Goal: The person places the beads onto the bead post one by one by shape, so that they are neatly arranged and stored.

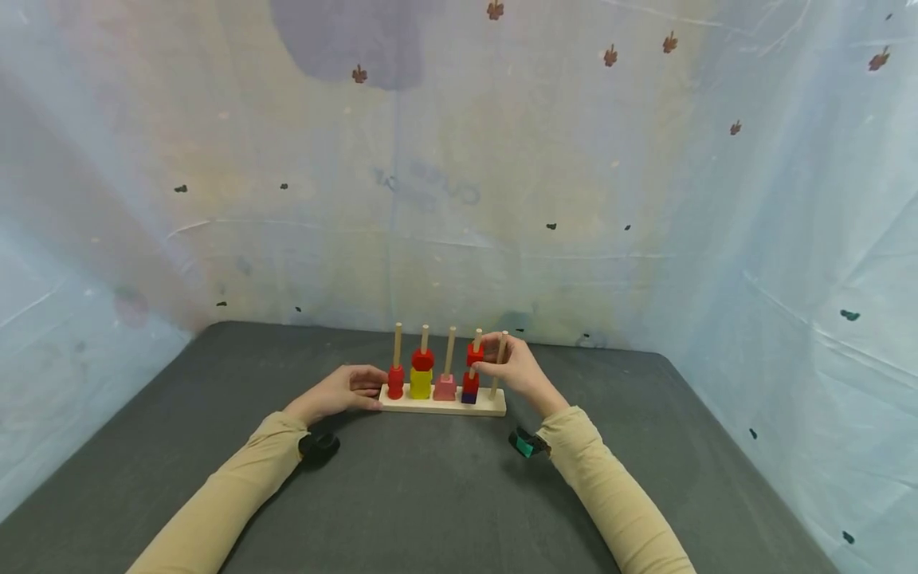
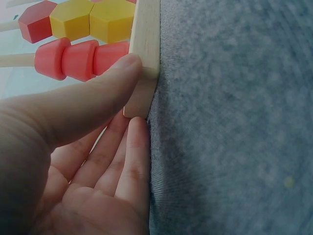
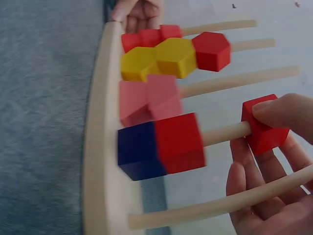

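Observation:
A wooden peg board (image 1: 443,406) with five upright pegs stands on the dark table. My left hand (image 1: 351,388) holds its left end, thumb on the top edge and fingers at the end face. My right hand (image 1: 522,373) pinches a red cube (image 3: 264,127) threaded on the fourth peg, raised above a lower red cube (image 3: 180,143) and a dark blue cube (image 3: 139,154). Red rounded beads (image 2: 78,58) fill the first peg's bottom. Yellow hexagonal beads (image 3: 174,57) with a red hexagonal bead (image 3: 212,51) on top stand on the second.
Pink blocks (image 3: 164,95) sit low on the third peg. The fifth peg (image 1: 500,363) is bare and stands close to my right hand. A dark grey table (image 1: 402,494) lies under the board. Behind it hangs a pale patterned sheet (image 1: 459,199).

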`<state>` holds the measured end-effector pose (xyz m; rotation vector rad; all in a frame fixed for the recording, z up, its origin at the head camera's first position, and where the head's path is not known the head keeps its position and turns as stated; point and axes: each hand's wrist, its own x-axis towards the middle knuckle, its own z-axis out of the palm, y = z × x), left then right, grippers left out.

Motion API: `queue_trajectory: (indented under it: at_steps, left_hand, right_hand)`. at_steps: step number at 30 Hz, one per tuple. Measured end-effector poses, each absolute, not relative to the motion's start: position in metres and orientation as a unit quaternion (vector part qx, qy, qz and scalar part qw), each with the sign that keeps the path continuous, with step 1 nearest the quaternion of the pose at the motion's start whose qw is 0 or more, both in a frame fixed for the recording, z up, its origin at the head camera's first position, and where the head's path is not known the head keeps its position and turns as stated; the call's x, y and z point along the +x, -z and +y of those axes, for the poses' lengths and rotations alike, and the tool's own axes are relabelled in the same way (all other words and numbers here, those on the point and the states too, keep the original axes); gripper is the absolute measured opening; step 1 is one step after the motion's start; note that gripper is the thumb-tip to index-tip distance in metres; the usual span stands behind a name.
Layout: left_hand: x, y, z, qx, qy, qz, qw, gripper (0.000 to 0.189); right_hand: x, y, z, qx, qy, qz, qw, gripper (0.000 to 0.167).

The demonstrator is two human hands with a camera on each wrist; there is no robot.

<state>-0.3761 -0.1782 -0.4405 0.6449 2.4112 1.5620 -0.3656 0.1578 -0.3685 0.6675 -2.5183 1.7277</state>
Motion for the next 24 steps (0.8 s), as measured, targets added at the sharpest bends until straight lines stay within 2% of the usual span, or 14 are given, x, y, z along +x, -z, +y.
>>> queue_trajectory:
  at_steps: [8,15,24]
  left_hand:
    - [-0.379,0.44,-0.172,0.235,-0.534,0.806,0.103,0.054]
    - [-0.385,0.441,-0.168,0.236,-0.531,0.807,0.102,0.055]
    - [-0.375,0.434,-0.178,0.251,-0.518,0.811,0.105,0.055]
  right_hand:
    - [-0.367,0.389,0.164,0.2,-0.538,-0.819,-0.001,0.033]
    - [-0.363,0.391,0.169,0.2,-0.545,-0.814,-0.004,0.034]
    - [-0.362,0.385,0.202,0.25,-0.5,-0.829,-0.03,0.05]
